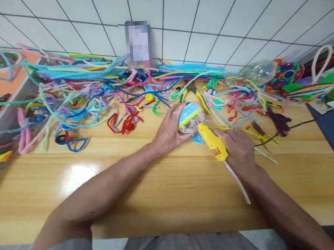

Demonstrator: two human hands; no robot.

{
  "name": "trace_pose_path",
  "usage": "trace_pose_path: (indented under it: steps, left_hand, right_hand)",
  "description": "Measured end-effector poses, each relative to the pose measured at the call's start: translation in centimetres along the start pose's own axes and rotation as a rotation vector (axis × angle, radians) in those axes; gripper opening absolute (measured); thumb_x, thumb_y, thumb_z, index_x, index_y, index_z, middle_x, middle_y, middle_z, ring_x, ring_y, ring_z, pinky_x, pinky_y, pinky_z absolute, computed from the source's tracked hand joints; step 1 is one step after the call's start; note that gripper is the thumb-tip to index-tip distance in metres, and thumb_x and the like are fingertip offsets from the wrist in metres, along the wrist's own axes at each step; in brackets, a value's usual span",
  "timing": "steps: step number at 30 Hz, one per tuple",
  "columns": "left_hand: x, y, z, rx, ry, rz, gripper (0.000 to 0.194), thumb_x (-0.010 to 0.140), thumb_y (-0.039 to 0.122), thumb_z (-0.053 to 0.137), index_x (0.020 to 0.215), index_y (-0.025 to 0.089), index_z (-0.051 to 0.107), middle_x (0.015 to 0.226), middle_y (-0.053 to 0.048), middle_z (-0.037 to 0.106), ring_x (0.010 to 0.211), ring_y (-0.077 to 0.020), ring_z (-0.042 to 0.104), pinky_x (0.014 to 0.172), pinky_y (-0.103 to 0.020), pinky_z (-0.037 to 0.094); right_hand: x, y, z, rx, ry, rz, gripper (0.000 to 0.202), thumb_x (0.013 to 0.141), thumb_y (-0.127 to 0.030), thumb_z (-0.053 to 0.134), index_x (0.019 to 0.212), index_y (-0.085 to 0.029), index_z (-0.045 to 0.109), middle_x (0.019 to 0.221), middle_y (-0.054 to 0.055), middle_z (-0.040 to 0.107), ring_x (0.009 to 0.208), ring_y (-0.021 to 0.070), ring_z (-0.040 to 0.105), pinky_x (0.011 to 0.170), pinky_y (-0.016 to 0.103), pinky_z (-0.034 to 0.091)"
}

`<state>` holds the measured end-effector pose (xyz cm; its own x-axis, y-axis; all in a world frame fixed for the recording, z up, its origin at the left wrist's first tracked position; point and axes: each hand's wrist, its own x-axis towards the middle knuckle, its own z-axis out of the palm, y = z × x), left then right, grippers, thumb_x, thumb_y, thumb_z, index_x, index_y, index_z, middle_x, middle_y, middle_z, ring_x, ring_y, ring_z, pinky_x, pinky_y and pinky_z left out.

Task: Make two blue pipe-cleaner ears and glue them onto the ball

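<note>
My left hand point(170, 128) is closed around a ball point(189, 118), part wrapped in blue and yellow pipe cleaners and part bare and clear. Gripped in my right hand point(237, 145) is a yellow hot glue gun point(211, 141), its metal nozzle at the bare part of the ball. Whether the nozzle touches the surface I cannot tell. A clear glue stick point(238, 183) sticks out of the gun's back end. Beneath the ball, a bit of blue material point(197, 139) shows. A yellow pipe cleaner point(249, 131) runs out past my right knuckles.
Heaped pipe cleaners point(76, 72) line the tiled wall. Yellow-handled pliers point(200, 96) lie behind the ball; dark tweezers or snips point(259, 132) lie to the right. A clear ball point(261, 72) and a decorated ball point(288, 74) stand far right. A black cord point(297, 124) crosses the right side.
</note>
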<state>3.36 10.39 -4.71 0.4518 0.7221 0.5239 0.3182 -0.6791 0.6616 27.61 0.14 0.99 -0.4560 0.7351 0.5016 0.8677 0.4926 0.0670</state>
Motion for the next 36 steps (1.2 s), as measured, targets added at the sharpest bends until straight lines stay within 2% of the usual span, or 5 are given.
trace_pose_path:
  steps: [5, 9, 16, 26, 36]
  left_hand:
    - [0.02, -0.06, -0.01, 0.005, 0.015, 0.025, 0.100, 0.086, 0.047, 0.083, 0.163, 0.024, 0.023, 0.160, -0.022, 0.044, 0.153, -0.0366, 0.043, 0.127, -0.060, 0.039]
    - [0.01, -0.10, 0.05, 0.010, 0.010, 0.020, 0.105, 0.083, 0.046, 0.086, 0.164, 0.026, 0.021, 0.161, -0.020, 0.043, 0.154, -0.0372, 0.042, 0.128, -0.060, 0.038]
    - [-0.01, 0.02, 0.20, 0.033, 0.043, 0.027, 0.099, 0.087, 0.049, 0.082, 0.163, 0.027, 0.022, 0.159, -0.020, 0.045, 0.151, -0.0357, 0.045, 0.125, -0.060, 0.042]
    - [0.01, 0.00, -0.05, 0.009, 0.006, 0.017, 0.103, 0.085, 0.046, 0.085, 0.164, 0.026, 0.022, 0.161, -0.020, 0.043, 0.154, -0.0361, 0.041, 0.128, -0.059, 0.038]
    - [0.01, -0.02, 0.05, 0.029, 0.014, 0.010, 0.104, 0.085, 0.053, 0.083, 0.165, 0.027, 0.021, 0.161, -0.020, 0.043, 0.154, -0.0363, 0.041, 0.127, -0.061, 0.040]
  right_hand:
    - [0.02, -0.08, -0.03, -0.004, -0.008, -0.045, 0.038, 0.108, -0.039, 0.049, 0.129, -0.012, 0.067, 0.083, 0.009, 0.071, 0.078, 0.0257, 0.060, 0.072, 0.038, 0.040]
    - [-0.09, -0.09, 0.04, 0.006, 0.011, -0.005, 0.034, 0.109, -0.035, 0.048, 0.128, -0.013, 0.067, 0.087, 0.009, 0.072, 0.079, 0.0247, 0.060, 0.073, 0.037, 0.041]
    - [-0.37, -0.13, 0.16, 0.029, -0.021, -0.030, 0.043, 0.109, -0.043, 0.045, 0.132, -0.013, 0.067, 0.083, 0.008, 0.068, 0.081, 0.0259, 0.057, 0.074, 0.039, 0.040]
    - [-0.29, -0.24, 0.03, 0.052, -0.009, -0.004, 0.039, 0.110, -0.039, 0.046, 0.133, -0.014, 0.065, 0.087, 0.008, 0.070, 0.078, 0.0251, 0.059, 0.074, 0.038, 0.040]
    - [-0.24, 0.01, 0.04, 0.048, 0.023, 0.040, 0.034, 0.108, -0.035, 0.047, 0.130, -0.017, 0.066, 0.086, 0.007, 0.071, 0.078, 0.0247, 0.061, 0.073, 0.037, 0.043]
